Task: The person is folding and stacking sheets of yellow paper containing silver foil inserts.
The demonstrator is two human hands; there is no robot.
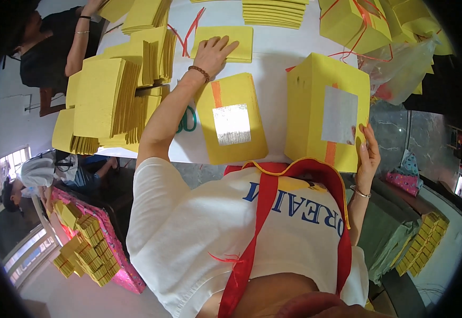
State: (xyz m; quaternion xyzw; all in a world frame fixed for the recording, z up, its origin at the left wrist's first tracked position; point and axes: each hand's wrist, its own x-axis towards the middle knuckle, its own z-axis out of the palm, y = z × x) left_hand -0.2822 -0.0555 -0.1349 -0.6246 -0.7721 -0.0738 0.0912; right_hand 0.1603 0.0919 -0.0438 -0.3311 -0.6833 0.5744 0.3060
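A thin pad of yellow paper (245, 52) lies on the table under my left hand (212, 55), whose fingers are spread flat across it. To the right, a thick block of yellow paper (302, 106) carries a silver square and an orange strip on its top face. Against that block's right side rests my right hand (368, 153), with its fingers stretched along the edge. Between my arms sits another yellow stack (236, 100) with a shiny silver square and an orange strip. Green-handled scissors (189, 120) lie beside my left forearm, partly hidden by it.
Piles of yellow paper (98, 98) crowd the table's left side. Red ribbons (193, 31) lie at the far side. Tied yellow bundles (355, 24) and a clear plastic bag (400, 71) are at the far right. Another person (51, 55) is at the far left.
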